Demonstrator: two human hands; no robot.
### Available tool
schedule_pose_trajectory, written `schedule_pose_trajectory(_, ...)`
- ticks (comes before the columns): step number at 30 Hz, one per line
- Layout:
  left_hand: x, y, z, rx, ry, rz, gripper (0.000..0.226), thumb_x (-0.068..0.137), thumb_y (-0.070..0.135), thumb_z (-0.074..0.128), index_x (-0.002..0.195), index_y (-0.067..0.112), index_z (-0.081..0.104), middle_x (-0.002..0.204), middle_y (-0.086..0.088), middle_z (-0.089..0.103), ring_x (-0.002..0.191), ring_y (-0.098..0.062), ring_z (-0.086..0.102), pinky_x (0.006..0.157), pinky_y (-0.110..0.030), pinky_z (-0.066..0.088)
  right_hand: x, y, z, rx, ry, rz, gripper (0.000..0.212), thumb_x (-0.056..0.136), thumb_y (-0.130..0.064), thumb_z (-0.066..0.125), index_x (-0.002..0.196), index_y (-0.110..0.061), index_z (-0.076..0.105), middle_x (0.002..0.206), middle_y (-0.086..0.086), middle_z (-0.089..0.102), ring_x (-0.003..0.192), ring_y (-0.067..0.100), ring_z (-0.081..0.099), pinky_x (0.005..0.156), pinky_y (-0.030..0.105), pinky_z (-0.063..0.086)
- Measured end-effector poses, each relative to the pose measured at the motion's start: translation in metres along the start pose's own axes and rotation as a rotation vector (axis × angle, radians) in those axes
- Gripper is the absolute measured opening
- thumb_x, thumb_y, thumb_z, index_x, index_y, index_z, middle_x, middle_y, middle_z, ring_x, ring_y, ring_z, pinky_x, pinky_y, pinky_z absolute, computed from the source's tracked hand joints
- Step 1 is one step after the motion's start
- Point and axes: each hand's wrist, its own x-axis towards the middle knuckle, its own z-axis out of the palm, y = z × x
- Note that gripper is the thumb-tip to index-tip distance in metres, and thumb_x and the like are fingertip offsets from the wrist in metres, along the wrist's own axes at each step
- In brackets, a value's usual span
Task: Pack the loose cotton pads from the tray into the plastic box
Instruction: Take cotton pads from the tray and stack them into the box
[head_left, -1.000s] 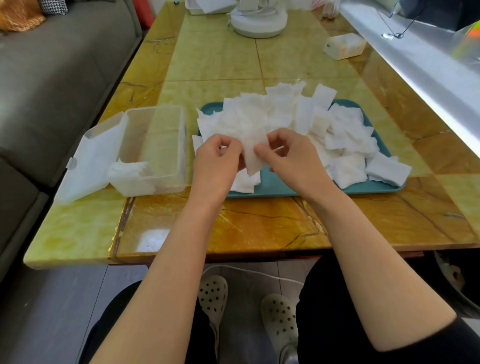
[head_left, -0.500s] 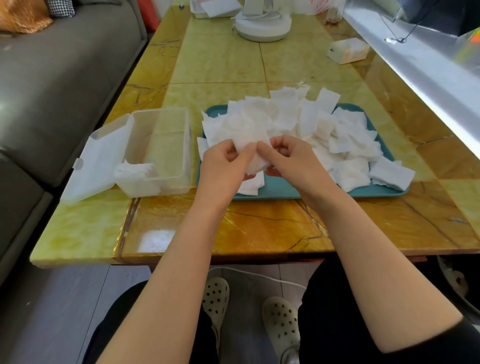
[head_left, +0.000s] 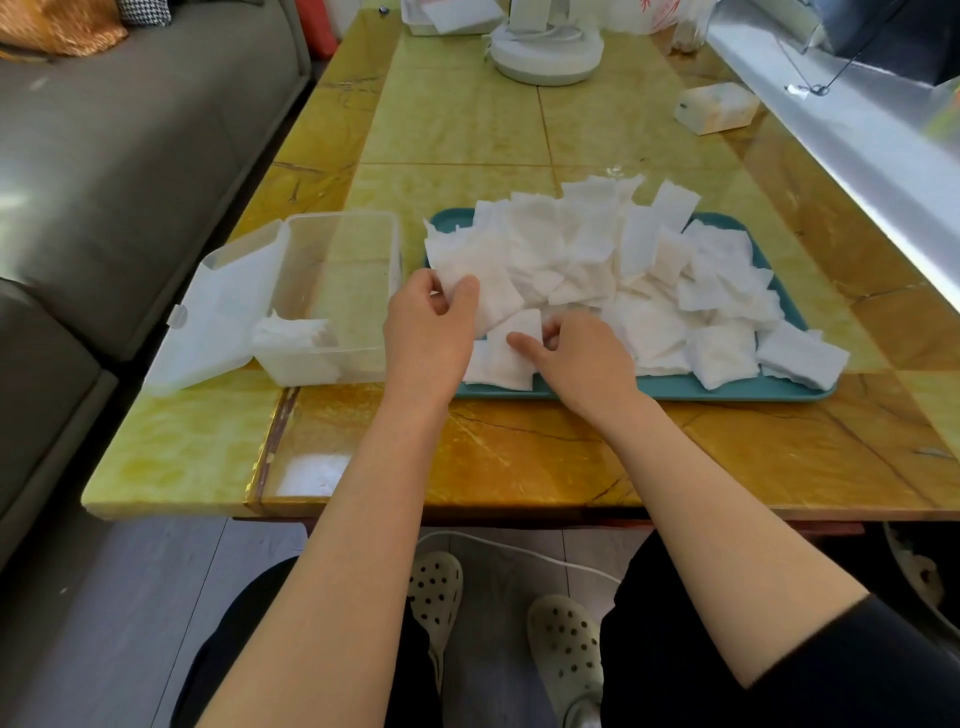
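Because the cotton pads (head_left: 597, 260) lie heaped on the one tray (head_left: 649, 391), beside the one plastic box (head_left: 332, 366) holding a single stack (head_left: 296, 332), we may drag neighbours onto the bench (head_left: 519, 457). Our left hand (head_left: 431, 327) pinches pads at the heap's left end, and our right hand (head_left: 587, 358) curls its fingers (head_left: 550, 330) onto another; the heap is beyond counting.
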Motion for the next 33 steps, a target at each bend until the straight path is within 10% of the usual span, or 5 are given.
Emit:
schedule_pose_trajectory(8,0.004,-0.004,-0.003,-0.027,0.002,-0.065,0.020,0.095,0.018,0.053,0.079,0.030,0.051,0.088,0.007,0.061,0.094,-0.020,0.063,0.089,-0.047,0.053,-0.002,-0.006,-0.032,0.658,0.379,-0.044,0.011,0.090,-0.023,0.062,0.083,-0.015,0.059,0.069,-0.011,0.055,0.061,-0.003,0.048,0.061,0.009,0.038)
schedule_pose_trajectory(12,0.003,-0.003,0.000,0.021,-0.046,-0.055,0.015,0.092,0.022,0.056,0.077,0.020,0.053,0.084,-0.003,0.064,0.092,-0.027,0.064,0.089,-0.052,0.051,-0.005,-0.012,-0.042,0.925,0.254,-0.040,0.007,0.091,-0.018,0.062,0.085,-0.015,0.064,0.078,0.000,0.066,0.071,0.006,0.059,0.067,0.021,0.050)
schedule_pose_trajectory(23,-0.002,-0.003,0.005,0.103,-0.207,-0.006,0.026,0.098,0.019,0.048,0.099,0.004,0.069,0.096,-0.013,0.071,0.093,-0.026,0.067,0.088,-0.050,0.053,-0.005,-0.015,-0.024,0.650,0.096,-0.106,0.014,0.084,-0.022,0.069,0.086,-0.008,0.067,0.078,0.007,0.069,0.076,0.023,0.066,0.069,0.032,0.054)
schedule_pose_trajectory(28,-0.006,0.006,0.007,-0.001,-0.206,-0.133,0.044,0.102,0.043,0.032,0.083,0.020,0.064,0.102,-0.015,0.071,0.096,-0.027,0.068,0.090,-0.044,0.054,-0.008,-0.016,-0.024,0.612,0.127,-0.129,0.015,0.083,-0.023,0.070,0.079,-0.013,0.061,0.068,-0.008,0.056,0.063,0.002,0.049,0.060,0.010,0.039)
schedule_pose_trajectory(33,-0.009,0.006,0.004,0.067,-0.159,0.040,0.018,0.091,0.023,0.062,0.091,0.006,0.068,0.093,-0.014,0.072,0.091,-0.028,0.068,0.084,-0.051,0.053,-0.006,-0.015,-0.028,0.771,-0.008,-0.024,0.016,0.086,-0.024,0.067,0.093,-0.010,0.063,0.080,-0.002,0.061,0.074,0.007,0.056,0.068,0.021,0.047)
